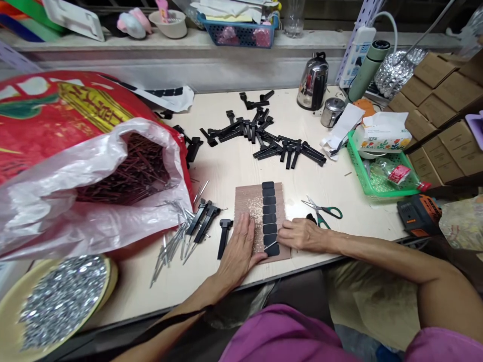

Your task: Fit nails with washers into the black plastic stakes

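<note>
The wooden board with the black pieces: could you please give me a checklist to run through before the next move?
1. Wooden board lies flat on the table: ok.
2. Left hand rests flat on the board, fingers spread: ok.
3. Right hand sits at the board's right edge, near the lower end of the column of black pieces: ok.
4. Black pieces stand in one straight column: ok.
5. Thin metal pin lies across the lowest piece; whether the right hand grips it: cannot tell.
6. Scissors lie on the table beyond the right hand, not touching it: ok.
</note>
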Tool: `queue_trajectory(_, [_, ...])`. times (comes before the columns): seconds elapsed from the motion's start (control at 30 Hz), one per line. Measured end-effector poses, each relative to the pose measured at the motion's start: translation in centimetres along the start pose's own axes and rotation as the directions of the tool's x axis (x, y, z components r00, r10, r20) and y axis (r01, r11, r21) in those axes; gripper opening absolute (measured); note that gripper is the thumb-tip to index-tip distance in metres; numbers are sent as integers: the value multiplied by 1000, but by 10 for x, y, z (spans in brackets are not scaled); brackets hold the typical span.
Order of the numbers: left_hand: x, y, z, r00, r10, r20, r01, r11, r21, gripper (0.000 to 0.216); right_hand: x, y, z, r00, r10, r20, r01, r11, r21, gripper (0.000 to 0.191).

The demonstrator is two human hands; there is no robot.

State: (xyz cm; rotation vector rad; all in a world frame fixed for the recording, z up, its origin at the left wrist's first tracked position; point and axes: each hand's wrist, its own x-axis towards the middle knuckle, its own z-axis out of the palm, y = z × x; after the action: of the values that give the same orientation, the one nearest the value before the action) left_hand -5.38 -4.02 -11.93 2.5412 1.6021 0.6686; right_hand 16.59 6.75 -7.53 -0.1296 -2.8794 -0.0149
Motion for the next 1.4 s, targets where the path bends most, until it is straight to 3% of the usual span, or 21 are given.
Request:
queue_trajectory(0.17, [2,-1,-10,1000,1,31,0,999,-47,81,-1,-15,-13,943,330,-27,-326,939,113,28])
queue_trajectory(0.23, [1,-9,-22,999,-27,23,29,997,-74,66,-1,-32,-27,881,472,42,-461,835,299,25])
queue_trajectory(0.27, [-1,-15,-30,998,-55,-1,55,995,-79,60,-2,-46,-34,838,533,113,-525,734,430,23])
queue_trajectory(0.3, [-4,-22,-38,995,-86,-43,82,994,-77,54,-3,-61,-40,786,576,224,-586,580,565,22])
queue_trajectory(0.37, [-11,-36,-54,982,-127,-137,120,991,-61,43,-5,-93,-46,640,552,535,-688,100,719,20])
queue_trajectory(0.43, [-21,-46,-66,970,-158,-185,154,987,-38,34,-7,-120,-40,448,361,818,-720,-397,569,22])
queue_trajectory(0.47, [-27,-48,-71,965,-173,-197,171,985,-25,30,-6,-130,-31,350,250,903,-698,-572,430,23])
queue_trajectory(0.53, [-36,-48,-77,955,-209,-210,213,977,-5,26,0,-139,-9,221,101,970,-604,-767,218,24])
queue_trajectory(0.6, [-44,-43,-80,945,-246,-213,253,968,2,27,8,-139,15,224,88,971,-543,-816,199,30])
queue_trajectory(0.7, [-55,-37,-88,932,-282,-228,293,956,14,28,19,-141,34,328,172,929,-539,-774,334,42])
queue_trajectory(0.77, [-64,-37,-97,915,-305,-264,328,944,44,28,22,-148,30,392,190,900,-571,-717,400,40])
queue_trajectory(0.83, [-73,-43,-109,886,-339,-318,383,919,88,27,25,-156,17,515,221,828,-647,-533,545,38])
queue_trajectory(0.87, [-79,-48,-116,865,-358,-351,419,901,113,27,28,-157,10,609,267,746,-665,-341,665,36])
queue_trajectory(0.9, [-85,-55,-123,840,-380,-387,461,876,139,27,33,-155,3,717,315,621,-633,-78,770,33])
queue_trajectory(0.97, [-99,-72,-136,774,-437,-459,565,803,188,29,47,-141,-3,903,316,290,-419,509,751,29])
queue_trajectory(1.0, [-108,-82,-142,738,-471,-484,620,756,209,31,57,-129,-3,956,259,138,-287,732,618,30])
queue_trajectory(1.03, [-117,-92,-147,704,-510,-494,672,705,229,32,68,-116,0,983,180,33,-176,874,452,31])
queue_trajectory(1.07, [-126,-103,-151,678,-550,-488,712,658,247,34,80,-103,5,995,99,-22,-88,951,295,31])
queue_trajectory(1.2, [-156,-136,-157,648,-669,-364,762,565,317,35,121,-68,26,993,-106,56,108,993,-40,26])
queue_trajectory(1.3, [-164,-148,-155,670,-698,-250,736,585,341,33,136,-62,28,962,-168,217,195,974,-113,29])
queue_trajectory(1.4, [-160,-152,-155,692,-705,-156,702,608,372,30,145,-62,22,944,-189,270,233,962,-143,33])
